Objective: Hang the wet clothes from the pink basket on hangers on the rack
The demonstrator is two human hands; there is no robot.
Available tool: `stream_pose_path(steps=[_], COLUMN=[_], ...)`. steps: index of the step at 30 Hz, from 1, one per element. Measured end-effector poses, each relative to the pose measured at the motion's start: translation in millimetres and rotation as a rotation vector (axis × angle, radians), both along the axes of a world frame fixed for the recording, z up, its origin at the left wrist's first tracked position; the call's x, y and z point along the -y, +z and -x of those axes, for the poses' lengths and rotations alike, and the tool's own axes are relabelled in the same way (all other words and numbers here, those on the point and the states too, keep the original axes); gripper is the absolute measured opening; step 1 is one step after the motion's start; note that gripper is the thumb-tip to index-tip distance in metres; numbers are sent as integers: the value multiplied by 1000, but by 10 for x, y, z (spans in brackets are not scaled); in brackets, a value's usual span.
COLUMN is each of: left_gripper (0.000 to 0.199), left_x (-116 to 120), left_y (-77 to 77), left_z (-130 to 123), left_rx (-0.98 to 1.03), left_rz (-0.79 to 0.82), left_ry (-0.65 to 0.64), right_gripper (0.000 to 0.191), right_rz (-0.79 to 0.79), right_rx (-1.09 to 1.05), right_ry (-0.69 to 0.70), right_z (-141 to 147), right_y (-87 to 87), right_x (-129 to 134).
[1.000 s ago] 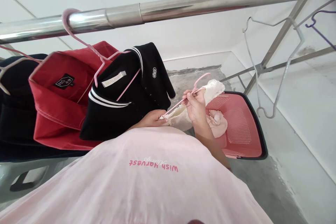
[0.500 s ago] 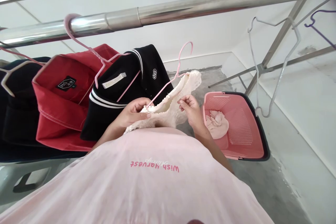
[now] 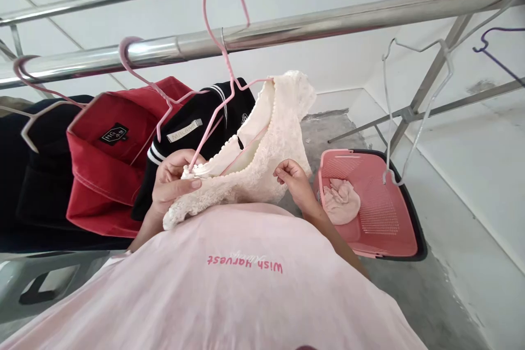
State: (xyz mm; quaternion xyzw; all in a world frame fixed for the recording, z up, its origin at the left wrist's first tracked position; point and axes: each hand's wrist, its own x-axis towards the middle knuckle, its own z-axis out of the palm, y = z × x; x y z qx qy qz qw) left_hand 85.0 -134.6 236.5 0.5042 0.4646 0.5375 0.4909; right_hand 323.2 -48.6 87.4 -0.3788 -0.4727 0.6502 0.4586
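A cream lace top (image 3: 266, 175) is spread on a pink hanger (image 3: 232, 79) in front of my body. My left hand (image 3: 174, 180) grips the hanger's left end together with the top's shoulder, thumb over the lace. The hanger's hook overlaps the thick metal rail (image 3: 328, 21) in view; whether it touches the rail I cannot tell. Beside the front of the top is my right hand (image 3: 294, 179), its fingers curled and thumb pressed to them. No cloth looks bunched between those fingertips.
A red garment (image 3: 106, 169) and a black collared shirt (image 3: 184, 145) hang at left. To the right, a pink basket (image 3: 379, 191) holds pale cloth (image 3: 341, 202). A white hanger (image 3: 426, 109) and a purple hanger (image 3: 502, 63) hang near the rack's leg. Lower left is a grey stool (image 3: 49, 284).
The hanger and lace top have risen and turned, bringing the hook from below the rail up across it. My left hand has moved left; my right hand stays close to the lace.
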Motion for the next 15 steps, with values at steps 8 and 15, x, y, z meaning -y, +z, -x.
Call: stream_pose_path(steps=[8, 15], left_gripper=[22, 66], left_x=[-83, -222], left_y=[-120, -279], left_z=[-189, -82], left_rx=[-74, -208], left_rz=[50, -348], left_ry=[-51, -124], right_gripper=[19, 19], right_rz=[25, 29], right_rx=[22, 81], right_ry=[7, -5], right_z=[-21, -161], right_y=[-94, -370], right_x=[25, 31])
